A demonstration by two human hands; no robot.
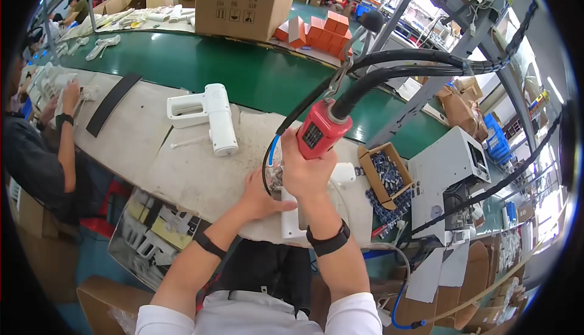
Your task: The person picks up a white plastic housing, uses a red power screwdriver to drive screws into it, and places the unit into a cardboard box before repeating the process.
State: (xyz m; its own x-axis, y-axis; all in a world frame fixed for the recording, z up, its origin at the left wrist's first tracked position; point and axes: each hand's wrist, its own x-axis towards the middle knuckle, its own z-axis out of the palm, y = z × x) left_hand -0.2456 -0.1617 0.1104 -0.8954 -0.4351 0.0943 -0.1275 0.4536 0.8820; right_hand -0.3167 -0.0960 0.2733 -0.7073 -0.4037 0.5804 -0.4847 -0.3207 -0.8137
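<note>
My right hand (309,174) is wrapped around a red electric screwdriver (324,129), which hangs upright from a hook with thick black cables. Its lower end is hidden behind my hand. Below it, a white plastic housing (292,221) lies on the bench close to my body. My left hand (260,199) grips the side of this housing, its thumb reaching across it. Small metal-looking parts show by the left fingertips, too hidden to name. A whole white gun-shaped device (220,119) with a loop handle lies farther off to the left.
A small carton (389,174) of dark blue parts sits right of my hands, beside a white machine (447,165). Beyond runs a green conveyor (176,61) with a big carton (243,6) and orange boxes (322,34). A co-worker's arm (67,134) is at left, near a black strip (114,104).
</note>
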